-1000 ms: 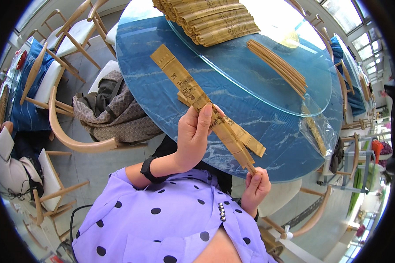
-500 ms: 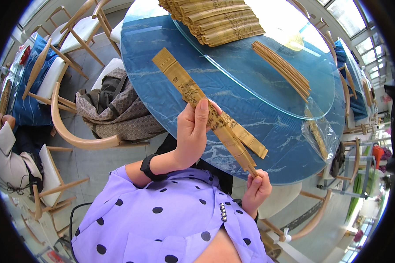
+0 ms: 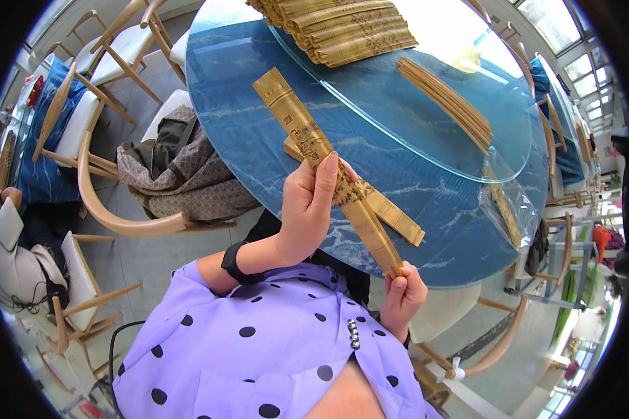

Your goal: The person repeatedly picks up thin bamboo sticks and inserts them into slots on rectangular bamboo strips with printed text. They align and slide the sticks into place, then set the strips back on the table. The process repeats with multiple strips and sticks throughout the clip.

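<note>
In the head view, a printed golden chopstick sleeve (image 3: 365,218) slants upper left to lower right above the blue table (image 3: 234,105); the left hand (image 3: 307,206) pinches and partly hides its middle; the right hand (image 3: 404,297) grips its lower tip.

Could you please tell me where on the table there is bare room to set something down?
The round blue marbled table looks bare left of the held gold paper sleeve, and between the lower gold paper sleeve and the clear plastic bag. The round glass turntable is crowded where stacked gold paper sleeves and slender brown sticks lie.
</note>
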The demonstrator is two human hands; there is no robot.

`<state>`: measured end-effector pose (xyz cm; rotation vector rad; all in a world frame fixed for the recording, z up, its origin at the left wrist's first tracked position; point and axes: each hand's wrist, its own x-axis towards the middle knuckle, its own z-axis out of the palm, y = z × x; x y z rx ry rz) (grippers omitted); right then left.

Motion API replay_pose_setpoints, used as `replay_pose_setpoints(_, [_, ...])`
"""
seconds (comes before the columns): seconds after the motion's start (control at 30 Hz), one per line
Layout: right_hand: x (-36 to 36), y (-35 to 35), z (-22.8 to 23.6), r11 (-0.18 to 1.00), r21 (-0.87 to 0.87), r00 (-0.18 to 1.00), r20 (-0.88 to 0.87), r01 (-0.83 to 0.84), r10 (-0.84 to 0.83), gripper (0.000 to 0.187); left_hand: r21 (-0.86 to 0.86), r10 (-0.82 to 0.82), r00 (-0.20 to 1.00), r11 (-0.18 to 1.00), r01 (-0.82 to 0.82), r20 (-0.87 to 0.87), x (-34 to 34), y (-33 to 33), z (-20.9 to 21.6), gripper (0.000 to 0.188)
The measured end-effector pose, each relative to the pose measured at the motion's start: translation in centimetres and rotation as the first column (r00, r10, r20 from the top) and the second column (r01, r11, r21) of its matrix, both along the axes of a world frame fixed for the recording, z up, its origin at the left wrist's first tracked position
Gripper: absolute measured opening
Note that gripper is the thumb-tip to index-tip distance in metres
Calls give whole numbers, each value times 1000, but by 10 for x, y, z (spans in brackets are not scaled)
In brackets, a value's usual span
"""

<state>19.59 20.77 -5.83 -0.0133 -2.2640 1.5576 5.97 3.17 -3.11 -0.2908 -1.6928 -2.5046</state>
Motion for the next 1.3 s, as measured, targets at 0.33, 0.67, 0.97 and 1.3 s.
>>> replay_pose_setpoints(0.33, [-13, -1, 15, 984, 163, 993, -81, -76, 90, 19, -39, 75, 996, 997, -72, 53, -20, -6, -13, 39])
replay_pose_setpoints(0.67, [-23, -6, 20, 916, 376, 938, -244, -142, 246, 33, -154, 92, 993, 985, -79, 77, -28, -2, -12, 44])
replay_pose_setpoints(0.97, [-18, -7, 22, 851, 518, 920, -286, -88, 269, 34, -157, 45, 997, 987, -34, 66, -26, -1, -17, 44])
replay_pose_setpoints(1.3, [-15, -8, 15, 793, 608, 894, -376, 40, 244, 35, -182, 40, 997, 983, -29, 62, -16, 2, -14, 43])
